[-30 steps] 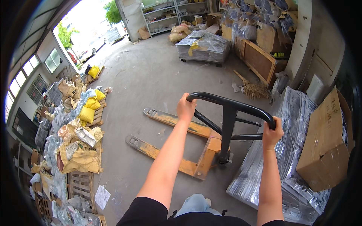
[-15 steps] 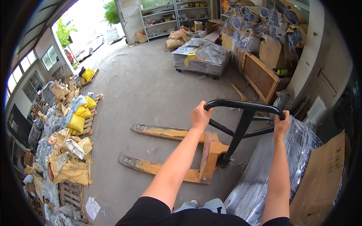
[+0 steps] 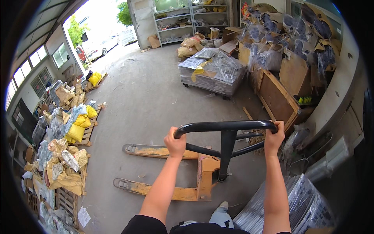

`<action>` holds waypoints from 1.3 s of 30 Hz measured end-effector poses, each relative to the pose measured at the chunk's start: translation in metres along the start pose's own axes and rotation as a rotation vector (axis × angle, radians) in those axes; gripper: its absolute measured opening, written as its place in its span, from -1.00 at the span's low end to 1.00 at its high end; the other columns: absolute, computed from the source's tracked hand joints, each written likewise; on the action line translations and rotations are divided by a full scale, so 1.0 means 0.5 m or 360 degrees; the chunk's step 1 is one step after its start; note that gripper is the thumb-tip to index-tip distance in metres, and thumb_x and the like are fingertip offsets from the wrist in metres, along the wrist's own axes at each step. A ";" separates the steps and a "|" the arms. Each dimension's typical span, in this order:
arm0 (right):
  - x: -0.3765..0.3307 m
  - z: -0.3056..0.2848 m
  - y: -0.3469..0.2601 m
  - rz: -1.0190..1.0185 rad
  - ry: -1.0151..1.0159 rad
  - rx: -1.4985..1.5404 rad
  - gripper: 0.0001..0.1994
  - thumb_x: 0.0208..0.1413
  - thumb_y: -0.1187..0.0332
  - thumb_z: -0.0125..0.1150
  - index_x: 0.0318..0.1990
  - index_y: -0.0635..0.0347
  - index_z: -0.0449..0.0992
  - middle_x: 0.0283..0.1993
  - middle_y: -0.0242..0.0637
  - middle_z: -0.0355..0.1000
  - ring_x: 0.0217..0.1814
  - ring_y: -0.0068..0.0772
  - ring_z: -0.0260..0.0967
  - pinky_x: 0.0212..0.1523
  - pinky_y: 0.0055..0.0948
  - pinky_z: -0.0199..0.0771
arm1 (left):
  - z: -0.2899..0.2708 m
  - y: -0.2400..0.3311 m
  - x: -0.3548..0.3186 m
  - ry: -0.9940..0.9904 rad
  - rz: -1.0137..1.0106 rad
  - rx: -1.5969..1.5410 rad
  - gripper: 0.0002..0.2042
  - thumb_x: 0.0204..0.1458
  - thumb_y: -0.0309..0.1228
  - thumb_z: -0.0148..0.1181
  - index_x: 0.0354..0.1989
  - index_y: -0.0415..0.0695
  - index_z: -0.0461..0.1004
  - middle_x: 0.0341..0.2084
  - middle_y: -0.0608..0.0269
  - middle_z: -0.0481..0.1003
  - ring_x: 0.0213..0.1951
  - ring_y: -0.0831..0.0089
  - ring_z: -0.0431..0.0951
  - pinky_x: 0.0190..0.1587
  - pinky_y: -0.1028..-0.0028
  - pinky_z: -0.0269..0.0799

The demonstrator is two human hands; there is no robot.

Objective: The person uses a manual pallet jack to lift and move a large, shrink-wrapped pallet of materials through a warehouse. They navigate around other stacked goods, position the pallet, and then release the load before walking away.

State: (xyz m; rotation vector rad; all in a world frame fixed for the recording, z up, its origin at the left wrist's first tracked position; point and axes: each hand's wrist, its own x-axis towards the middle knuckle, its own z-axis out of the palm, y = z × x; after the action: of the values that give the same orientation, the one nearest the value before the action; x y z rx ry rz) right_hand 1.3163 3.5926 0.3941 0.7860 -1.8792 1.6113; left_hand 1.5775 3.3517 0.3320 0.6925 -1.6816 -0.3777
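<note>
Both my hands grip the black loop handle (image 3: pixel 228 125) of a yellow pallet jack (image 3: pixel 205 175). My left hand (image 3: pixel 175 143) is closed round the handle's left bend, and my right hand (image 3: pixel 274 137) round its right bend. From the handle a black shaft runs down to the jack's base on the floor. Two worn yellow forks (image 3: pixel 154 151) point left across the concrete, with nothing resting on them. My shoe (image 3: pixel 223 205) shows just behind the jack's base.
Along the left stand wooden pallets (image 3: pixel 70 201) with paper sacks and yellow bags (image 3: pixel 76 133). Ahead sits a plastic-wrapped pallet load (image 3: pixel 212 72). Cardboard boxes (image 3: pixel 295 72) and a wooden crate (image 3: pixel 278 97) fill the right. Close to my right leg lies a wrapped stack (image 3: pixel 286 206).
The handle and both hands have swung left and lower in the picture. The jack's base and forks have shifted slightly left and down. My view has turned, and my shoe now shows more.
</note>
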 end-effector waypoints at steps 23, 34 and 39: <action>0.481 0.863 0.367 -0.0184 -0.0437 0.0393 -0.75 0.09 0.40 0.35 -0.40 0.17 0.31 -0.58 -0.21 0.23 -0.60 -0.28 0.15 -0.50 -0.46 0.32 | 0.546 -0.357 0.416 0.0594 -0.0409 0.0185 -0.81 0.02 -0.48 0.27 -0.47 -0.16 0.33 -0.74 0.33 0.35 -0.69 0.54 0.45 -0.59 0.51 0.33; 0.640 1.437 0.429 -0.0242 -0.0560 0.0482 -0.76 0.12 0.36 0.31 -0.41 0.19 0.32 -0.60 -0.16 0.24 -0.60 -0.24 0.16 -0.49 -0.35 0.30 | 0.724 -0.652 0.690 0.0738 -0.0292 0.0621 -0.78 -0.04 -0.48 0.33 -0.47 -0.14 0.34 -0.76 0.23 0.34 -0.70 0.35 0.41 -0.57 0.46 0.31; 0.699 1.747 0.435 -0.0255 -0.0721 0.0674 -0.77 0.11 0.38 0.31 -0.40 0.20 0.33 -0.60 -0.16 0.26 -0.59 -0.23 0.19 -0.47 -0.36 0.32 | 0.802 -0.762 0.792 0.1017 -0.0465 0.0579 -0.79 -0.10 -0.49 0.35 -0.47 -0.17 0.35 -0.72 0.15 0.29 -0.67 0.25 0.27 -0.54 0.43 0.28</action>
State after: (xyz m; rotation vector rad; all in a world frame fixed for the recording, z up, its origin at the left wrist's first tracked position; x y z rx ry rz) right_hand 0.8955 2.7236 0.3765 1.5507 -1.7107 1.8657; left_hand 1.2393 2.7615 0.3190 1.1917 -1.0442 -0.0313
